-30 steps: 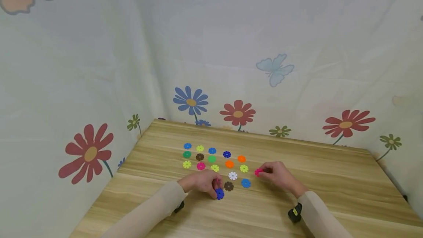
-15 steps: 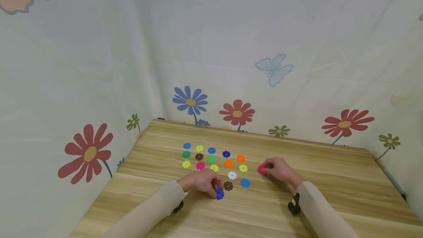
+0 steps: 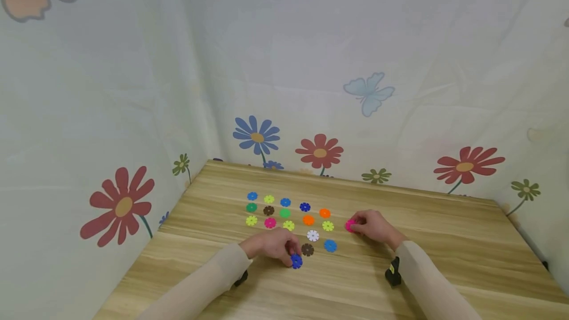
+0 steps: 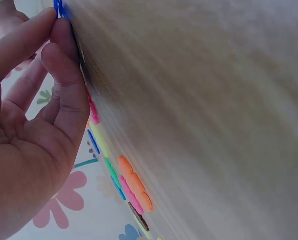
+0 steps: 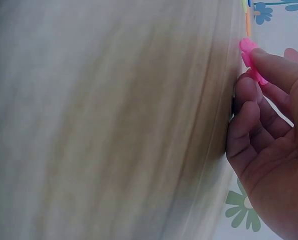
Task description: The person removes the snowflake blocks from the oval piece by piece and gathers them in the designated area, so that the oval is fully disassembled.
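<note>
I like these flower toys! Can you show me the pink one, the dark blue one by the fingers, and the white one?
Pink plastic flower disc [image 3: 350, 225], head view, its visible left part.
Dark blue plastic flower disc [image 3: 296, 260], head view, its middle.
White plastic flower disc [image 3: 313, 235], head view, its middle.

We see a light wooden table [image 3: 444, 241] with streaked grain set into a corner of pale fabric walls [image 3: 289, 38] printed with red and blue flowers [image 3: 257, 136] and a butterfly [image 3: 370, 94], all softly, evenly lit.
</note>
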Action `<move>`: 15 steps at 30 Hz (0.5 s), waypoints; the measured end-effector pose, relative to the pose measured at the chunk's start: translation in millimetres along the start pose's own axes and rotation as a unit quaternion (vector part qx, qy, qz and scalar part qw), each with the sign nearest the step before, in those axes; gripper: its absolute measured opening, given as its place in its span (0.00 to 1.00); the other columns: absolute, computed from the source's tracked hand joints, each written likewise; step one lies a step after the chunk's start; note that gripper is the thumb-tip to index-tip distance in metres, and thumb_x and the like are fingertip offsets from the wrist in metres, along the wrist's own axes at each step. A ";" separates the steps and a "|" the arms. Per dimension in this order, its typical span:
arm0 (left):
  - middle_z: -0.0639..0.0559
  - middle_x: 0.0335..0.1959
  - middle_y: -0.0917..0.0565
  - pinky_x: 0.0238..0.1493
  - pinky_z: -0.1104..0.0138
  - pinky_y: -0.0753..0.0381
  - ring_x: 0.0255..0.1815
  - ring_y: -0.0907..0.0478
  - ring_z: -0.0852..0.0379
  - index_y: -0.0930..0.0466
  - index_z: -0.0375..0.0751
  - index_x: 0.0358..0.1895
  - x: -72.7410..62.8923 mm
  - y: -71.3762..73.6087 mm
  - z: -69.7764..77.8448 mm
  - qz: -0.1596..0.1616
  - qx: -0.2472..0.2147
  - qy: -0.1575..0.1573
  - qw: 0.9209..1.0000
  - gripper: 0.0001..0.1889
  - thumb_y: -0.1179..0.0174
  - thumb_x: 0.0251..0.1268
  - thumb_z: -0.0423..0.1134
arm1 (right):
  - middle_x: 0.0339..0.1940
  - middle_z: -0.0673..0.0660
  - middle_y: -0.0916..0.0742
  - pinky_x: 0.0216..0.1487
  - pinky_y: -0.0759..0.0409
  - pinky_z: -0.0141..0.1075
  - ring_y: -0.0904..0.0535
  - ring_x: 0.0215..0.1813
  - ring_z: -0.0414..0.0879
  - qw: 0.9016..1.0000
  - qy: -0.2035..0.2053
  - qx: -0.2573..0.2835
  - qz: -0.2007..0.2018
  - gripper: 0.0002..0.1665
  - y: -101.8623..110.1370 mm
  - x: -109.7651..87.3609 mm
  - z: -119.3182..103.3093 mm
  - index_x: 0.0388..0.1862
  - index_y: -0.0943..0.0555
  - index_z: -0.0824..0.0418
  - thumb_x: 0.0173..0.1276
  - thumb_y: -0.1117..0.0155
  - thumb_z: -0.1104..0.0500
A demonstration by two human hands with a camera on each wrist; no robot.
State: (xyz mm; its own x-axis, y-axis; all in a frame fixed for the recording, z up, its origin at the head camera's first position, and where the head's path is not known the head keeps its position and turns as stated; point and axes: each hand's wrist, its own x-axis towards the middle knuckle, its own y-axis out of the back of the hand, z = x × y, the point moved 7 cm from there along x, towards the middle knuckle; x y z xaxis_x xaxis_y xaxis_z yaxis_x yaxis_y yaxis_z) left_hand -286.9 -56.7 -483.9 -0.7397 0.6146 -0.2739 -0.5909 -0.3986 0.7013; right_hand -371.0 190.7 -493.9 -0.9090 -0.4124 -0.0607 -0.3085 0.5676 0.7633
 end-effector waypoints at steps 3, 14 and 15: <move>0.59 0.31 0.22 0.39 0.72 0.27 0.33 0.27 0.65 0.17 0.48 0.37 0.2 0.2 -0.2 0.001 -0.002 0.001 1.000 0.13 0.29 0.48 0.30 | 0.28 0.48 0.19 0.34 0.27 0.34 0.27 0.31 0.42 1.000 0.001 -0.010 0.007 0.06 1.0 -0.9 -1.2 0.37 0.17 0.59 0.64 0.34 0.58; 0.55 0.31 0.21 0.33 0.70 0.25 0.31 0.26 0.60 0.18 0.42 0.41 -2.6 4.6 5.8 0.011 -0.067 -0.011 0.998 0.11 0.33 0.53 0.30 | 0.28 0.49 0.20 0.36 0.28 0.37 0.28 0.32 0.42 0.999 0.017 -0.026 0.019 0.11 0.6 -4.0 -1.2 0.42 0.18 0.60 0.64 0.34 0.56; 0.55 0.31 0.20 0.33 0.70 0.25 0.31 0.26 0.60 0.18 0.42 0.41 -2.7 6.4 6.0 0.016 -0.073 -0.010 0.997 0.11 0.33 0.53 0.30 | 0.28 0.49 0.20 0.36 0.28 0.37 0.28 0.32 0.42 0.999 0.020 -0.028 0.019 0.11 0.7 -4.0 -1.7 0.42 0.18 0.60 0.63 0.34 0.56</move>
State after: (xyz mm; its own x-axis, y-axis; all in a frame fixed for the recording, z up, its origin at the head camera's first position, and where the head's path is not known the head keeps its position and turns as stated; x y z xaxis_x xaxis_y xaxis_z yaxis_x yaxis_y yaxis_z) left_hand -286.8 -56.8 -474.8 -0.7529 0.6130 -0.2397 -0.6095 -0.5119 0.6054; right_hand -367.1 191.5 -492.1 -0.9076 -0.4198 -0.0051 -0.2560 0.5438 0.7992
